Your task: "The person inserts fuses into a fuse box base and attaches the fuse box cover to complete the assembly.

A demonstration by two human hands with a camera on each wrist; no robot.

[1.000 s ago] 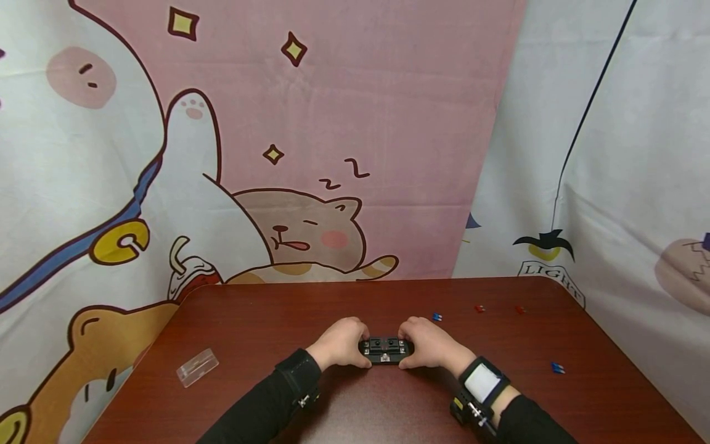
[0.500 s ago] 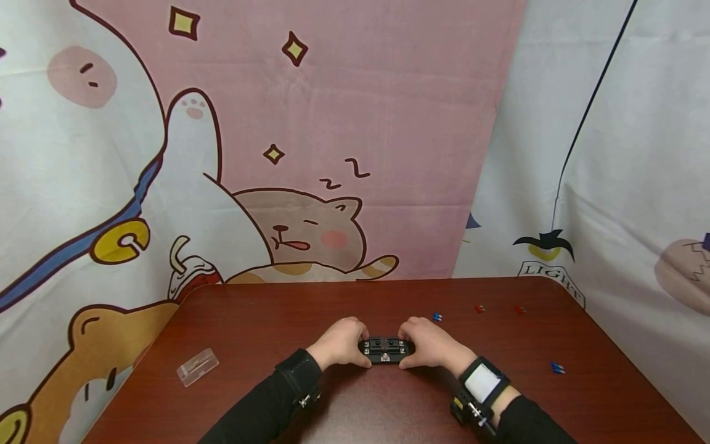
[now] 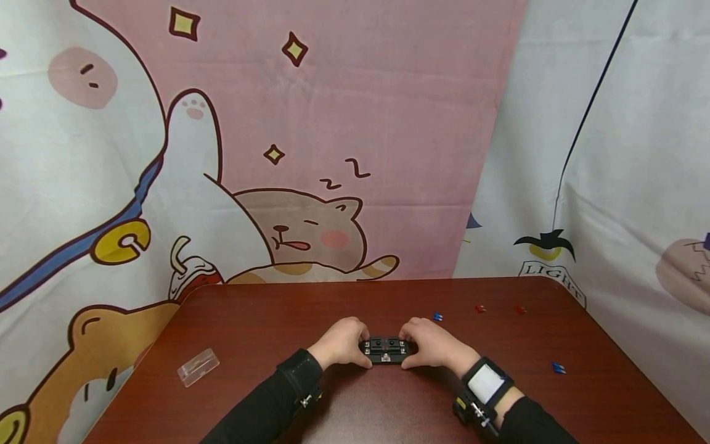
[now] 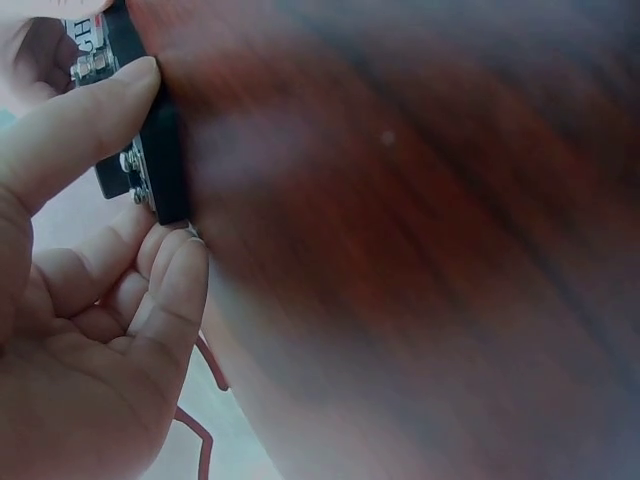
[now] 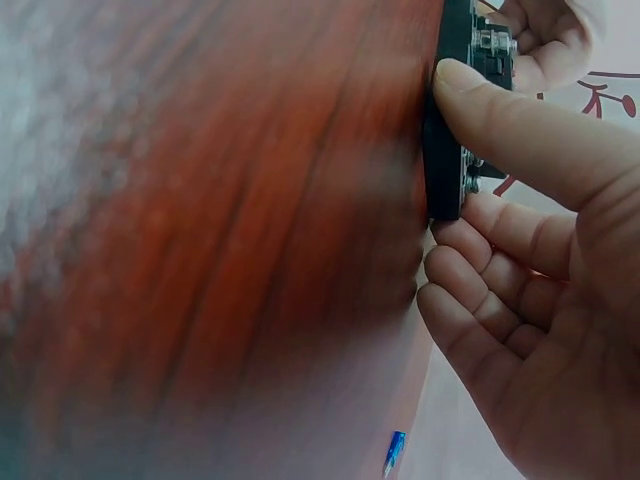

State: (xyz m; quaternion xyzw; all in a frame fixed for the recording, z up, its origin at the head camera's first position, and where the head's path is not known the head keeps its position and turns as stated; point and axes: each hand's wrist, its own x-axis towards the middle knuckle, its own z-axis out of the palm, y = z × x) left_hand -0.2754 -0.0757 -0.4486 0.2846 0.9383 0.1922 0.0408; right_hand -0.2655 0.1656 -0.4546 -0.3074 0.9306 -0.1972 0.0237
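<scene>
A black terminal block with metal screws lies on the table in the middle of the head view. My left hand grips its left end, thumb on the near side and fingers at the far side. The other end is held by my right hand in the same way, thumb in front. In the left wrist view the thumb presses the side of the terminal block, with screws and part of a printed label showing. The right wrist view has the thumb against the block's base, fingers curled at its end.
A clear plastic cover lies on the left of the brown table. Blue wire terminals are just beyond my right hand, with more blue terminals farther right. Small red terminals lie toward the back right.
</scene>
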